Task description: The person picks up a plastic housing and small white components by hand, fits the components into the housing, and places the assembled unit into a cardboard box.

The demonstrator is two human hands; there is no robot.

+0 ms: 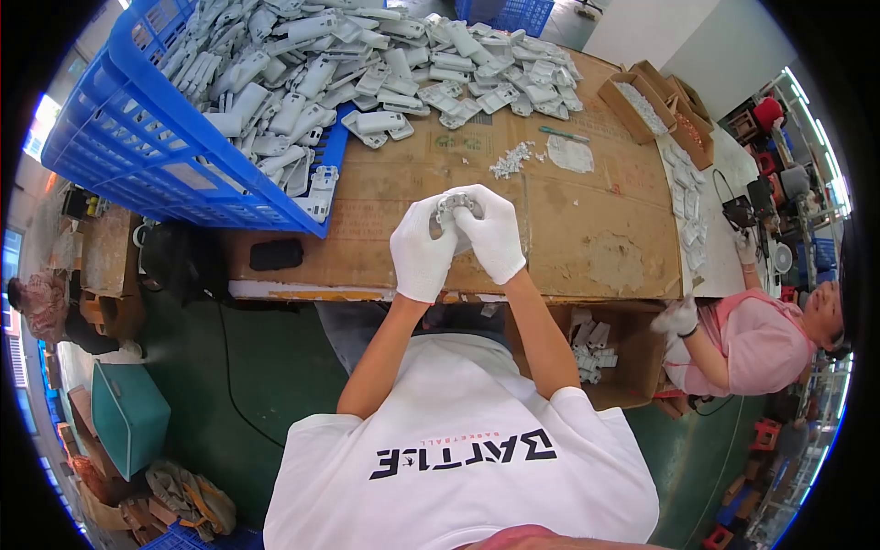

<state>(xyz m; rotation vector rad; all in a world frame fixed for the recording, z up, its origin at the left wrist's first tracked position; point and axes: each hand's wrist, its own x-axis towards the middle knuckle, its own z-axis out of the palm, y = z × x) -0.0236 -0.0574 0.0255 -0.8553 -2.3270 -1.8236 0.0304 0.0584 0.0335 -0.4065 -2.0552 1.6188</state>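
Observation:
Both hands wear white gloves and come together above the near part of the cardboard-covered table (394, 183). Between them is a small grey-white moulded plastic housing (453, 207), its open end facing away from me. My left hand (422, 249) grips its left side, and my right hand (496, 236) holds the right side with the thumb pressed near the top. The palms hide most of the part. Beyond them lies a large heap of similar housings (385, 82). Tiny white pieces (511, 161) are scattered ahead to the right, beside a crumpled clear bag (570, 156) and a green pen-like tool (563, 134).
A tipped blue crate (174, 147) spills housings from the left. A black case (276, 254) lies at the near left edge. Cardboard boxes (632, 103) of small parts stand far right. Below the table, an open box (632, 367) holds housings; a gloved co-worker (752, 348) sits at right.

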